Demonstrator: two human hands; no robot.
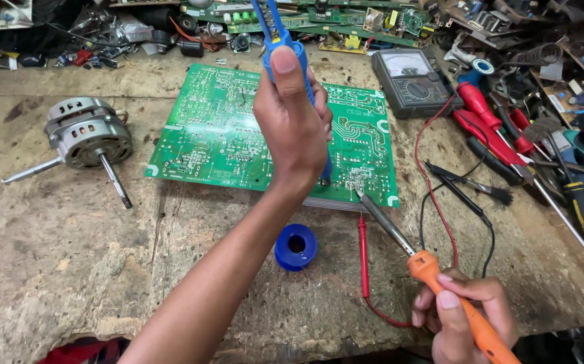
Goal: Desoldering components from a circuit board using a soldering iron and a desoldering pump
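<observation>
Green circuit board (pixel 238 128) lies solder side up in the middle of the worn wooden surface (pixel 69 269), and both hands work at its near right corner. The left hand (pixel 292 114) has its fingers clenched round a blue desoldering pump (pixel 285 40), held upright with the thumb on the plunger and the nozzle down on the board. The right hand (pixel 464 317) grips an orange-handled soldering iron (pixel 426 266), fingers wrapped on the handle, its tip touching the board just beside the pump's nozzle. By the look of it, a joint is being heated for the pump to clear; the next move would seem to call for a steady tip and the nozzle kept close to that same spot. A blue solder reel (pixel 296 247) sits near the board's front edge, between the two arms. Red and black probe leads (pixel 433 195) trail from a meter (pixel 410 81) and cross near the iron, where they could snag it. A small motor (pixel 86 138) rests well apart on the left; screwdrivers (pixel 494 128) and a brush (pixel 474 185) crowd the right.
</observation>
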